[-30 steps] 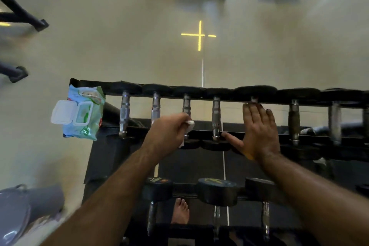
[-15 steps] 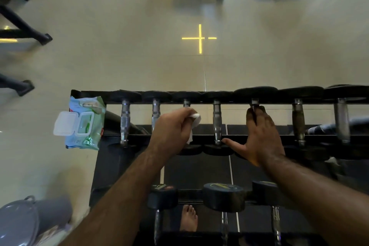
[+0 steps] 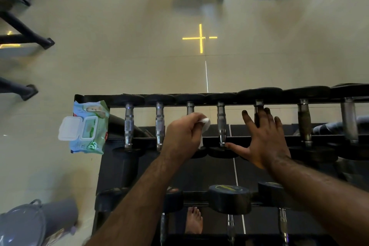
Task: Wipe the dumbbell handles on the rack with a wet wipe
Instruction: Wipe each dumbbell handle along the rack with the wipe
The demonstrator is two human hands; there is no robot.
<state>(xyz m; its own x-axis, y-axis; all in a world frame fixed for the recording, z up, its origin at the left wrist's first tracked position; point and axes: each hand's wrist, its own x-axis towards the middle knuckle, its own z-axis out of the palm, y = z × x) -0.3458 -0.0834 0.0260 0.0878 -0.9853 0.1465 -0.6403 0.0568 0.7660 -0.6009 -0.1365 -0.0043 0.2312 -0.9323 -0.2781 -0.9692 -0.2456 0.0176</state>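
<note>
The left hand is curled around the third dumbbell handle from the left on the top row of the dumbbell rack, and it holds a white wet wipe against the metal — the wipe shows as a bunched piece at the fingertips and a strip hanging below the hand. Most of this handle is hidden under the hand; only its far end is seen.

The right hand is flat with fingers spread and straight. It rests over the fifth handle, and the thumb reaches left toward the near end of the fourth handle. It grips nothing.

The first two handles, and, are bare chrome with knurled middle; the two at the right look darker.

A pack of wet wipes lies on the left end of the rack, its white flip lid open. The printing on the pack is green and blue, but the words are too small to read (the yellow label on a lower dumbbell head also cannot be read).

A bare foot stands under the rack. On the pale floor there is a yellow cross mark, and a grey bin is at the lower left.
</note>
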